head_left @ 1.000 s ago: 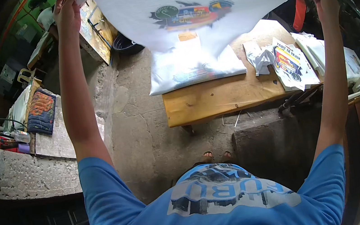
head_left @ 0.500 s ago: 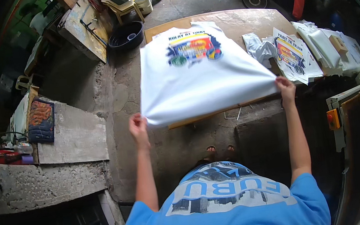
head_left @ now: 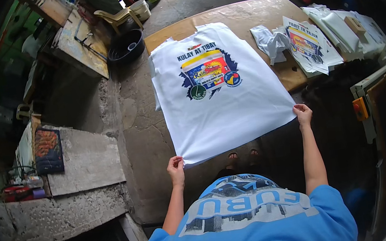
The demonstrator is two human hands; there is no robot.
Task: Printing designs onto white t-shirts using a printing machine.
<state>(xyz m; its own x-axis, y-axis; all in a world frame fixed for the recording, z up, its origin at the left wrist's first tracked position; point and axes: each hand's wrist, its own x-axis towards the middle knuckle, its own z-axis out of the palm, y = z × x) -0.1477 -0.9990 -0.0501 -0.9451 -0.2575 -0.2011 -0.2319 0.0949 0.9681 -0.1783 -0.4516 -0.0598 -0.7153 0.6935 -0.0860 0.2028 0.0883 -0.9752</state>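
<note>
A white printed T-shirt (head_left: 232, 120) is stretched out before me, its far part lying on the wooden table (head_left: 256, 9) and its hem hanging past the near edge. A colourful paint-bucket picture is printed on its upper half. My left hand (head_left: 176, 170) is closed on the left corner of the hem. The right corner is pinched in my right hand (head_left: 303, 114). Between my hands the hem runs slanted, lower at the left. The fingers overlap the cloth, so only part of each grip shows.
Printed sheets (head_left: 309, 46) with a mirrored design and a crumpled white cloth (head_left: 270, 43) lie on the table's right side. Beyond are stacked white cloths (head_left: 329, 27) and a small brown box (head_left: 354, 25). A machine (head_left: 369, 92) with an orange switch box stands at right; a black basin (head_left: 125, 46) sits far left.
Both hands have drawn the shirt's hem nearer to me, the left hand also moving right. The shirt lies flatter and its print is lower in view.
</note>
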